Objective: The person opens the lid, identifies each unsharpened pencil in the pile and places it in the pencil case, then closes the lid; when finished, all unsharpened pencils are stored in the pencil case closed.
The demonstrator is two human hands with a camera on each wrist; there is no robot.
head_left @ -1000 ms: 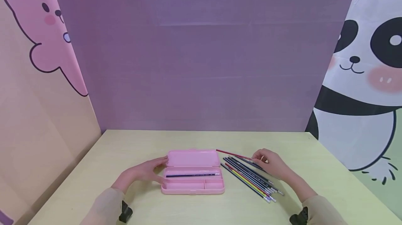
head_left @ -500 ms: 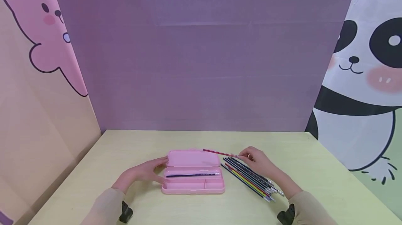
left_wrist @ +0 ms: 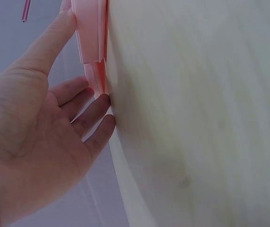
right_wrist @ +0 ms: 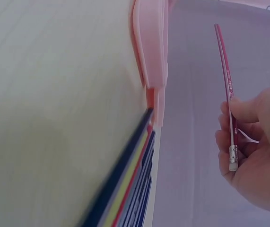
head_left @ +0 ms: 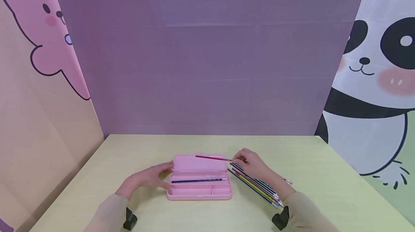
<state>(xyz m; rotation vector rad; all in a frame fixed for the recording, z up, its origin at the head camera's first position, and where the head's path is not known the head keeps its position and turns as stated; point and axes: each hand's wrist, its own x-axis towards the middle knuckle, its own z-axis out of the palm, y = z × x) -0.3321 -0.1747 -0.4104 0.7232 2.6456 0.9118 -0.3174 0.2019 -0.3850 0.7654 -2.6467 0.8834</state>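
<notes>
In the head view, a pink pencil case (head_left: 189,191) lies open on the table, lid folded back. One dark pencil (head_left: 197,181) rests in its long upper compartment. My left hand (head_left: 150,176) is at the case's left end, thumb at the tray and fingertips by the lid; the left wrist view shows those fingers loosely extended. My right hand (head_left: 254,163) pinches a red pencil (head_left: 212,157) near its eraser end, and the pencil points left over the lid. Its white eraser and silver ferrule show below the thumb in the right wrist view.
A bundle of pencils (head_left: 254,185), mostly dark with some yellow and red, lies right of the case, partly under the right forearm. A purple backdrop (head_left: 207,62) stands behind the table (head_left: 142,145). Each wrist carries a small black device.
My right hand has carried the red pencil left and slightly up, away from the pencil bundle to above the case lid. The left hand and the case have stayed in place.
</notes>
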